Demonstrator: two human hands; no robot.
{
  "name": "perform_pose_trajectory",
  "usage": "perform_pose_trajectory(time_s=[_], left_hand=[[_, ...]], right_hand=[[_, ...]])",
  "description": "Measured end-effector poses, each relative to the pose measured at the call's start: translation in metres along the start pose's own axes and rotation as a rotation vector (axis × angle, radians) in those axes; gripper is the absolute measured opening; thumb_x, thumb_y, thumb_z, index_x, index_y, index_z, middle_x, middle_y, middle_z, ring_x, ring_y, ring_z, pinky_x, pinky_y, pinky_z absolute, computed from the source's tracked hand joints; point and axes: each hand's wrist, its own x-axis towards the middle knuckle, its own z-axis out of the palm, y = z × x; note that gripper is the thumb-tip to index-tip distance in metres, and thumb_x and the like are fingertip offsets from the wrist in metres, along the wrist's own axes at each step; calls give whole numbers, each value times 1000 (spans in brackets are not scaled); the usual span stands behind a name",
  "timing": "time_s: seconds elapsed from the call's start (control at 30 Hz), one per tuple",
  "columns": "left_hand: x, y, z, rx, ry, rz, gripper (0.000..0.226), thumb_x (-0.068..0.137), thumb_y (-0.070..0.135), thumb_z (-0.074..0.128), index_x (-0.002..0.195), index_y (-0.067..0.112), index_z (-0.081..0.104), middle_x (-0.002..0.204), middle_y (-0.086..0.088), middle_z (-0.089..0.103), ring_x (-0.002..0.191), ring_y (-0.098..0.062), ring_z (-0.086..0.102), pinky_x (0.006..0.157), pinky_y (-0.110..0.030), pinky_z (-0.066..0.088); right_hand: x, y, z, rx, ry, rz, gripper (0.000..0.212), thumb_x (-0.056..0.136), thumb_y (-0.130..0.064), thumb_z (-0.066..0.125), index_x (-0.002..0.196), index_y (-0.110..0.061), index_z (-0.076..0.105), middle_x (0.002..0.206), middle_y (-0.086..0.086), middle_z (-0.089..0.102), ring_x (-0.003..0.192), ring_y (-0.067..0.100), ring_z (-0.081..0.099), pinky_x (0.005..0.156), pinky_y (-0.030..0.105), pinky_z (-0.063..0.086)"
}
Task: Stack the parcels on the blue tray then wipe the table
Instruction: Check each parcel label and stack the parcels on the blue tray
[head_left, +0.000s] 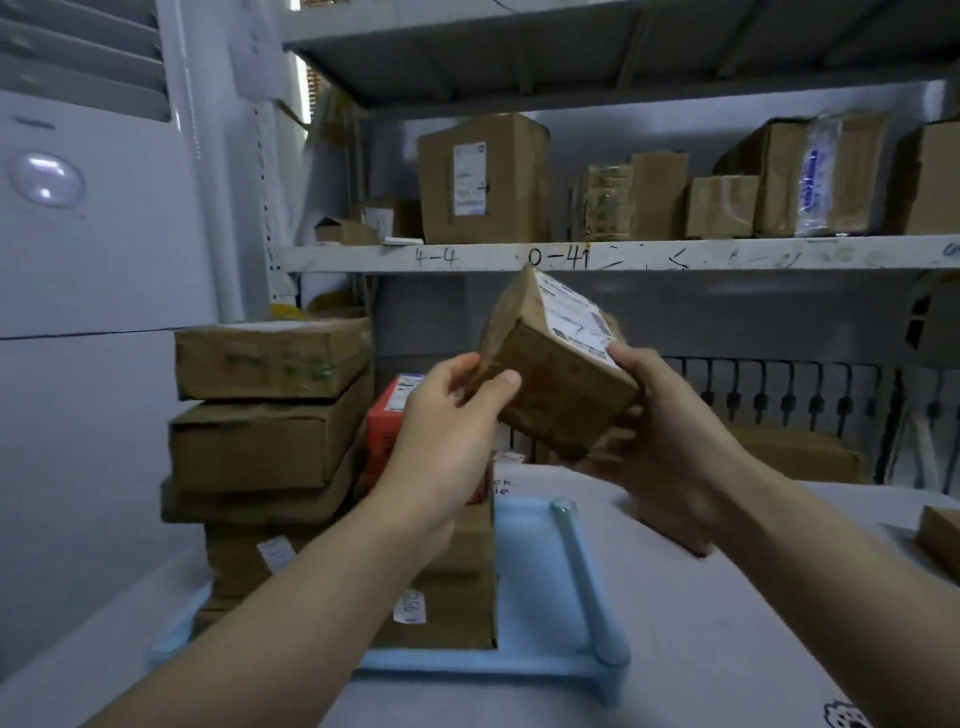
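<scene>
Several parcels are stacked on the blue tray (540, 571). Both the left hand (447, 426) and right hand (670, 415) grip a labelled cardboard parcel (556, 364) above it; another parcel (940, 535) waits right of the tray, wiping unstarted.

Brown labelled parcel (556, 374) — tilted, apparently above blue tray (540, 571).

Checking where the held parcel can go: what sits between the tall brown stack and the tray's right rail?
In the head view, a red box on low brown parcels, then bare blue tray floor up to the rail.
</scene>
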Motion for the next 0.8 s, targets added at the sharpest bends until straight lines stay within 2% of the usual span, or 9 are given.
perform_pose_trajectory(time_s=[0.07, 0.17, 0.3, 0.4, 0.5, 0.57, 0.63, 0.7, 0.8], left_hand=[[8, -2, -16, 65, 67, 14, 53, 95, 38, 61, 145, 28, 45, 141, 2, 54, 124, -16, 56, 109, -43, 44], [12, -9, -35, 134, 113, 24, 70, 88, 53, 57, 150, 32, 34, 151, 5, 41, 134, -19, 45, 112, -48, 39], [13, -17, -48, 131, 144, -8, 84, 78, 60, 55, 152, 32, 28, 152, 6, 39, 137, -20, 43, 113, -48, 38], [17, -22, -51, 116, 146, -57, 92, 69, 65, 54, 152, 38, 27, 154, 4, 39, 137, -22, 44, 112, -49, 38], [19, -26, -51, 105, 133, -65, 86, 75, 60, 54, 153, 36, 26, 154, 4, 39, 138, -21, 42, 113, -49, 37], [22, -28, -53, 98, 131, -71, 83, 79, 57, 55, 153, 34, 26, 154, 4, 40, 138, -21, 42, 114, -48, 36], [24, -29, -53, 104, 118, -65, 85, 76, 61, 56, 152, 35, 29, 153, 4, 42, 137, -21, 43, 113, -49, 37], [25, -29, -52, 95, 117, -61, 88, 71, 64, 57, 150, 37, 31, 152, 5, 43, 136, -20, 44, 113, -49, 37], [25, -29, -51, 99, 136, -55, 80, 79, 55, 58, 151, 36, 30, 150, 4, 44, 136, -20, 44, 113, -49, 37]], right_hand=[[13, -8, 24, -45, 8, 17, 36, 93, -49, 57, 113, -21, 66, 115, 13, 69, 120, 34, 63, 89, 46, 58], [32, -14, 57, -189, 53, 16, 34, 92, -53, 58, 102, -22, 66, 105, 16, 64, 98, 31, 68, 72, 41, 61], [49, -15, 85, -371, 84, 1, 37, 90, -55, 58, 99, -20, 64, 102, 12, 66, 94, 29, 66, 76, 41, 60], [58, -16, 96, -423, 91, 2, 41, 91, -53, 58, 108, -16, 63, 96, 8, 65, 88, 25, 65, 75, 39, 59], [65, -16, 103, -482, 120, -6, 46, 91, -53, 58, 113, -13, 58, 93, 7, 64, 86, 23, 63, 85, 42, 58], [66, -18, 107, -485, 123, -15, 47, 94, -54, 53, 117, -13, 56, 93, 5, 62, 84, 21, 61, 78, 38, 56], [69, -18, 110, -539, 126, -23, 61, 95, -62, 45, 129, -13, 53, 103, 5, 62, 92, 22, 59, 80, 37, 51], [72, -14, 113, -644, 126, -32, 83, 89, -75, 37, 143, -13, 45, 126, 11, 58, 111, 29, 57, 97, 44, 48], [73, -6, 111, -772, 101, -43, 100, 80, -87, 29, 149, -15, 41, 142, 15, 52, 122, 35, 54, 105, 52, 45]])
